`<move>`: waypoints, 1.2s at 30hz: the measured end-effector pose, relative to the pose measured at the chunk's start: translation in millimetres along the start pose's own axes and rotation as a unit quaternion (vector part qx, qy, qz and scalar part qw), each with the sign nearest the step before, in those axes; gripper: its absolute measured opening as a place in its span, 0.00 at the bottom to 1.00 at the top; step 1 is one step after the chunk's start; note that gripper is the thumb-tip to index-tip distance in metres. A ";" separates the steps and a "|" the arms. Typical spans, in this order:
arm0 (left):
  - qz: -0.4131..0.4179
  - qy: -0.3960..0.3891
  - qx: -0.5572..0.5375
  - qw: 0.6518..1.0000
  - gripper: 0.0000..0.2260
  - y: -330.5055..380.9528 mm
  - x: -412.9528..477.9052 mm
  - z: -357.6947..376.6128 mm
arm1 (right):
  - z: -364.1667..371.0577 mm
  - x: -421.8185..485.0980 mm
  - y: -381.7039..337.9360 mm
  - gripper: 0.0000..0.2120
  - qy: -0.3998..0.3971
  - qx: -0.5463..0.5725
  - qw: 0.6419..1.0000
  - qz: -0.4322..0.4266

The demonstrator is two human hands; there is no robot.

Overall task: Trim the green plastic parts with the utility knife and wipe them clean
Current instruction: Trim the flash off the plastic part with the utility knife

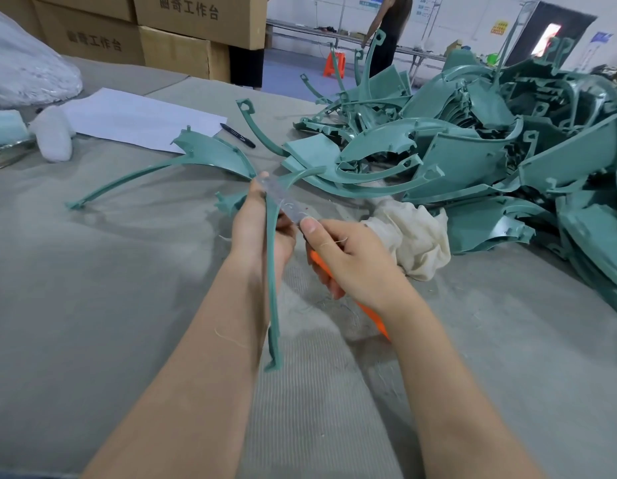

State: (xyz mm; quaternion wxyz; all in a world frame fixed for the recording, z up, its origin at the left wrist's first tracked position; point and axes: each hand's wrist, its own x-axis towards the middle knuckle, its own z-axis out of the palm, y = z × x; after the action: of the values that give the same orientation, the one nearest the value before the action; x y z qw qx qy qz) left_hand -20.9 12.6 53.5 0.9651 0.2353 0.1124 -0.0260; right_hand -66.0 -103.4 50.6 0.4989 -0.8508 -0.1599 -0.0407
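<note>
The left hand (pixel 255 223) gripped a long thin green part (pixel 273 288) and held it up over the desk (pixel 92 271), close to the body. The right hand (pixel 348 257) was wrapped round the orange knife (pixel 288 203), thumb on top. The blade end lay against the part, right by the left fingers. So the two hands were close together, each clamped on its own thing. The job looked to be at the cutting step for this part. I think the wiping was not yet done for it, as the rag (pixel 414 236) lay loose on the desk just past the right hand. One other part (pixel 210 157) lay alone on the left; I could not tell if it was finished. A big pile (pixel 490 157) of green parts sat on the right, so a lot of work looked left.
</note>
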 end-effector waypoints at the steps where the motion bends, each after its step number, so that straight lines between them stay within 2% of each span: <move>1: -0.014 -0.011 0.004 1.000 0.16 1.6 1.1 0.8 | 0.5 -0.6 -0.5 0.22 -0.013 0.003 1.000 -0.007; 5: -0.063 -0.043 -0.029 0.997 0.16 12.5 7.9 -0.2 | 9.0 -6.6 -9.8 0.21 -0.133 -0.023 0.990 -0.049; 10: -0.014 -0.056 -0.110 0.992 0.14 19.2 13.3 -8.3 | 6.4 -15.4 -28.2 0.19 -0.299 -0.073 0.950 -0.051; 12: -0.027 -0.060 -0.121 0.990 0.14 20.2 15.5 -8.9 | 0.6 -18.5 -33.5 0.18 -0.356 -0.044 0.933 -0.037; 13: -0.041 -0.069 -0.115 0.990 0.14 20.4 16.5 -9.3 | -2.4 -19.1 -35.3 0.17 -0.360 -0.011 0.932 -0.032; 15: -0.069 -0.081 -0.053 0.993 0.16 18.5 17.0 -9.0 | -10.1 -18.0 -34.9 0.16 -0.279 0.076 0.957 -0.012; 17: -0.101 -0.085 -0.007 0.991 0.17 14.3 15.8 -5.7 | -21.1 -12.8 -28.0 0.14 -0.090 0.129 0.987 -0.012; 19: -0.153 -0.107 -0.016 0.982 0.16 10.8 13.4 -2.7 | -33.2 -7.1 -14.5 0.14 0.096 0.064 0.993 -0.022; 20: -0.178 -0.122 -0.013 0.976 0.16 9.4 11.6 -1.6 | -38.7 -5.0 -6.9 0.18 0.149 0.011 0.989 -0.015; 22: -0.227 -0.148 0.012 0.963 0.14 6.8 7.8 0.3 | -46.7 -1.8 6.7 0.25 0.181 -0.071 0.981 0.015; 23: -0.247 -0.159 0.030 0.955 0.12 5.1 5.5 1.3 | -48.6 -0.6 11.2 0.24 0.183 -0.096 0.978 0.027; 25: -0.268 -0.184 0.062 0.944 0.12 2.1 0.6 4.2 | -48.8 3.2 16.4 0.12 0.184 -0.138 0.972 0.051; 27: -0.246 -0.204 0.080 0.944 0.15 3.2 -3.0 6.8 | -48.8 6.9 21.2 0.08 0.210 -0.160 0.962 0.072; 30: -0.122 -0.194 0.147 0.962 0.14 10.8 -5.3 11.1 | -54.0 6.2 23.4 0.12 0.294 -0.074 0.950 0.080; 32: 0.021 -0.093 0.190 0.977 0.09 11.7 0.1 8.1 | -60.4 4.5 23.8 0.13 0.347 0.047 0.931 0.103; 34: 0.132 0.027 0.261 0.956 0.06 10.2 7.6 1.7 | -66.3 3.9 24.8 0.12 0.344 0.165 0.915 0.131; 35: 0.148 0.048 0.304 0.940 0.07 9.0 9.5 -0.9 | -68.9 3.6 26.2 0.11 0.329 0.200 0.913 0.137; 36: 0.129 0.031 0.332 0.934 0.08 7.7 9.2 -2.4 | -71.0 3.4 27.4 0.10 0.308 0.215 0.917 0.136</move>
State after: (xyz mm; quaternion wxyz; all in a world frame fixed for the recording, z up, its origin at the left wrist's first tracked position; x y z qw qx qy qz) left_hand -11.7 20.6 52.8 0.8232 0.5551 0.0962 0.0701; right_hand -47.8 -176.2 63.8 0.6947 -0.6823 0.1136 -0.1973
